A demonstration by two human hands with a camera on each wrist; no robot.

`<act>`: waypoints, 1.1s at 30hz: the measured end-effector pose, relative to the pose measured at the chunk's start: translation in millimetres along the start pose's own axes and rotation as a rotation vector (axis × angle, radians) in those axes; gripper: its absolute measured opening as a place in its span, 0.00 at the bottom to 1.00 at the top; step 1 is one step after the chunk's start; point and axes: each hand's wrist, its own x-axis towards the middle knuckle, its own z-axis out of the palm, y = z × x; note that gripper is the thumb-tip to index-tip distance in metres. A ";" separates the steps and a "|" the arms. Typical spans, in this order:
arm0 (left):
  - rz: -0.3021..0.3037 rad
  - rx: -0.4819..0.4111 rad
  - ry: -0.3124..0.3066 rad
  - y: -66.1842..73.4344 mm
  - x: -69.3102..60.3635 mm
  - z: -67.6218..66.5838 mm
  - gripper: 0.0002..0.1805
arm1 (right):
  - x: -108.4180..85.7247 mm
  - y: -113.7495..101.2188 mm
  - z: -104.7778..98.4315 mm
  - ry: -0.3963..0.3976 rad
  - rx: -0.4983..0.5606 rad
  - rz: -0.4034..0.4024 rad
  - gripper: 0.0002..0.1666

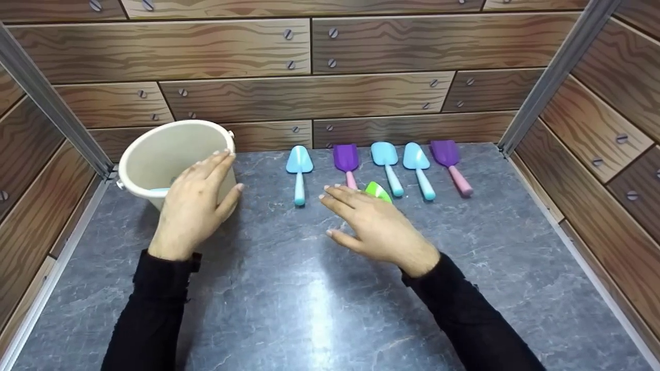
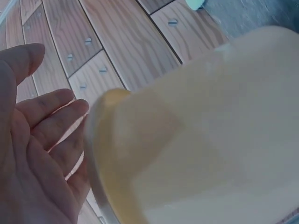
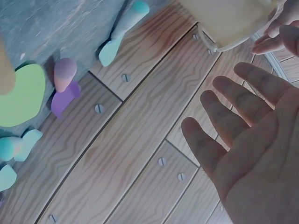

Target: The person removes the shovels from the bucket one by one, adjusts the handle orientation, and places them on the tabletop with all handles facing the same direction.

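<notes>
My left hand [image 1: 193,203] is over the near right side of a cream bucket [image 1: 147,154], fingers extended. In the left wrist view its fingertips are close beside the bucket's rim; whether they touch it cannot be told. Something light blue [image 1: 160,189] shows inside the bucket, mostly hidden. My right hand [image 1: 381,226] hovers over the floor with straight fingers and holds nothing. Partly behind it lies a green toy shovel [image 1: 379,191], whose broad blade shows in the right wrist view. A purple shovel [image 1: 346,157] with a pink handle lies just beyond the fingertips.
Along the back wall also lie a blue shovel [image 1: 299,159] nearer the bucket, two more blue shovels [image 1: 384,153] [image 1: 415,156] and another purple shovel [image 1: 446,152] to the right. Wood-patterned panels [image 1: 232,49] and metal posts [image 1: 559,67] enclose the grey marbled floor [image 1: 268,288].
</notes>
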 end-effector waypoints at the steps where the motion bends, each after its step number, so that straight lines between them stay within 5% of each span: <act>1: -0.011 -0.003 0.000 -1.7 -0.2 -0.9 0.35 | 0.7 -1.4 0.3 -0.001 0.003 -0.003 0.41; 11: -0.117 -0.043 0.015 -24.1 -4.4 -8.8 0.35 | 8.7 -13.4 2.8 -0.014 0.015 -0.018 0.41; 17: -0.202 -0.053 -0.030 -39.3 -5.3 -17.7 0.35 | 12.6 -19.3 5.7 -0.031 0.013 -0.033 0.41; 24: -0.245 -0.049 -0.300 -61.5 14.5 -34.9 0.41 | 16.1 -23.2 7.3 -0.006 0.021 -0.053 0.40; 33: -0.195 -0.080 -0.609 -81.6 38.5 -53.8 0.38 | 20.1 -31.2 6.8 -0.013 0.028 -0.067 0.40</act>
